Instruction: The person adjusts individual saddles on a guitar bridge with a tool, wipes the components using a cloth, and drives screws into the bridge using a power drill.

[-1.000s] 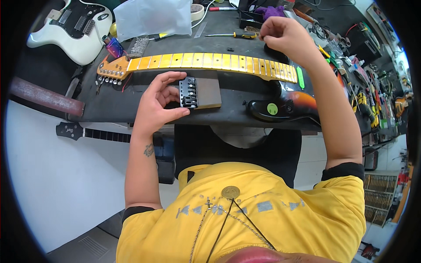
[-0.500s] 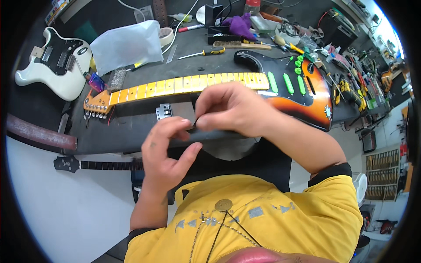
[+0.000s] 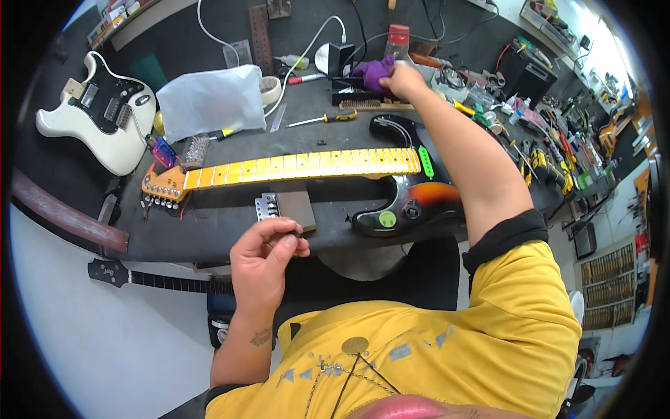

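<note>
My left hand (image 3: 269, 253) is closed near the front edge of the bench, pinching a small dark piece (image 3: 299, 234) too small to name. Far across the bench, my right hand (image 3: 405, 79) grips a bunched purple cloth (image 3: 375, 74). Between them lies a sunburst electric guitar (image 3: 436, 199) with a pale maple neck (image 3: 300, 165) pointing left; my right forearm hides part of its body. Just beyond my left hand, a chrome guitar bridge (image 3: 266, 207) rests against a flat brown-grey block (image 3: 299, 209).
A white guitar body (image 3: 105, 119) lies at the far left, beside a whitish plastic bag (image 3: 213, 101). Behind the neck are a yellow-black screwdriver (image 3: 328, 118) and a wooden brush (image 3: 377, 106). Many hand tools (image 3: 537, 140) crowd the right side. A dark-headed guitar neck (image 3: 167, 279) sits below the bench.
My right hand has left my left hand and reached far across the bench to the purple cloth. My left hand has stayed near the front edge, its fingers now pinched together.
</note>
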{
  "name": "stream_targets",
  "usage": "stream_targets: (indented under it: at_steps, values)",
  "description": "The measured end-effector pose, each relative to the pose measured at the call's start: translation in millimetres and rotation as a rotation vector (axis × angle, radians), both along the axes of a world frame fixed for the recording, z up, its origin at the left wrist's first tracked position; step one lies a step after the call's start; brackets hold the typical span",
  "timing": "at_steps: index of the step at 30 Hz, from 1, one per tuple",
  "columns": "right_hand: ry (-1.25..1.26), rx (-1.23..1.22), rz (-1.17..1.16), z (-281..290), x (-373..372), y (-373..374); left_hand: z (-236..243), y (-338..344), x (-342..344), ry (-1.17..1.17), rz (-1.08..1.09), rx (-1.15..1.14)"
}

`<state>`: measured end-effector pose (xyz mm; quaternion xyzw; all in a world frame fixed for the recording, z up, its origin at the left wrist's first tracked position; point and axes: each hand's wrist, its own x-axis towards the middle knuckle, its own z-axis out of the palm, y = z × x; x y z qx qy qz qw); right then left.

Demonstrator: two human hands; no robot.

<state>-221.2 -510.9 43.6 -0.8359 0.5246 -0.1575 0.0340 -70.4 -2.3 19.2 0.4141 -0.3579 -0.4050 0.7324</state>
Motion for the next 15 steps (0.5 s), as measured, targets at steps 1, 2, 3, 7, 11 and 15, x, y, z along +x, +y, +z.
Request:
stream_targets:
  at_steps: [1,2,3,7,11,15]
  values:
    - [0.06,0.025,0.056,-2.2,-0.7,-4.9,-0.1,0.9,-0.6,-0.004,0.005,0.001]
    - [-0.073,-0.001,0.063,0.7,-4.3,-4.9,-0.3,1.5,-1.7,-0.006,0.01,-0.01]
    - [-0.205,-0.03,0.064,6.0,-10.7,-5.9,-0.4,0.0,-3.1,-0.004,0.009,-0.019]
    - [-0.889,-0.264,0.167,54.1,-11.9,80.5,-2.9,3.8,1.8,0.149,0.043,0.077]
    - [-1.084,-0.018,0.681,90.3,-35.9,262.4,8.4,-15.9,-5.8,0.233,0.029,0.014]
    - [-0.641,-0.134,0.936,62.0,-53.4,365.6,12.6,-36.0,-17.3,0.255,-0.151,-0.075]
